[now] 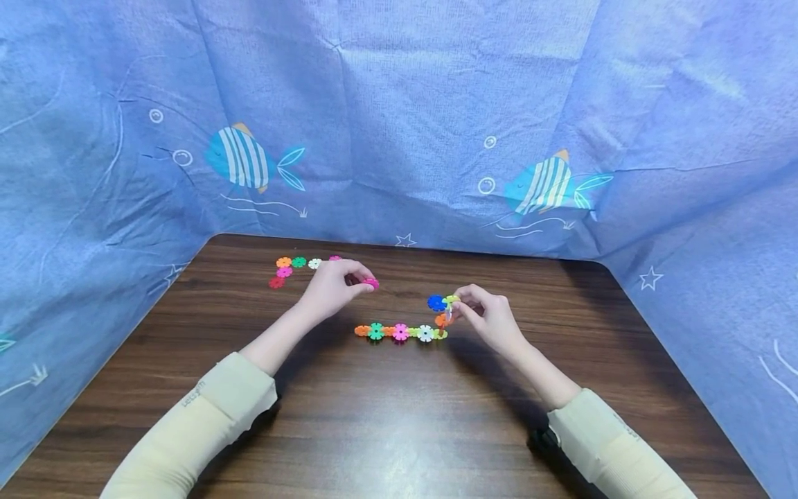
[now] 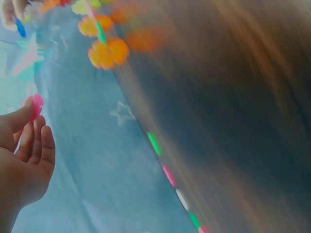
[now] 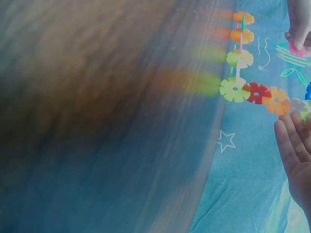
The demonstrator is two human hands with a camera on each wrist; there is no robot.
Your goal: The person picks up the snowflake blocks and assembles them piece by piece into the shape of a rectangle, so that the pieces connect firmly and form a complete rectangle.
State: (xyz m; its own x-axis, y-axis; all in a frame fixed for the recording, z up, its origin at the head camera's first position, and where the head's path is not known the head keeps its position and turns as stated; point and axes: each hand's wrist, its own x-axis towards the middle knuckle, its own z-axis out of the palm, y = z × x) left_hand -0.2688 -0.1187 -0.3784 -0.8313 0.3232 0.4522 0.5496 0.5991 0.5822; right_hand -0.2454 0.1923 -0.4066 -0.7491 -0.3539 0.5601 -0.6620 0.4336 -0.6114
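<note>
My left hand (image 1: 333,290) pinches a bright pink snowflake disc (image 1: 372,283) between thumb and fingertips, above the table. A chain of interlocked flower-shaped discs (image 1: 400,333) stands in front, with orange, green, pink, white and yellow-green pieces. From its right end a branch rises through a red disc (image 3: 257,92) and an orange disc (image 3: 277,101). At the top of that branch my right hand (image 1: 495,322) pinches a yellow-green disc (image 1: 451,299). A blue disc (image 1: 436,303) sticks out to its left. The right fingers partly hide a white disc (image 3: 297,105) there.
Loose discs lie at the table's back left: an orange one (image 1: 284,262), a green one (image 1: 299,262), a white one (image 1: 314,264), and several pink and red ones. My left hand partly covers this row. A blue fish-print cloth (image 1: 405,125) hangs around the dark wooden table (image 1: 374,430).
</note>
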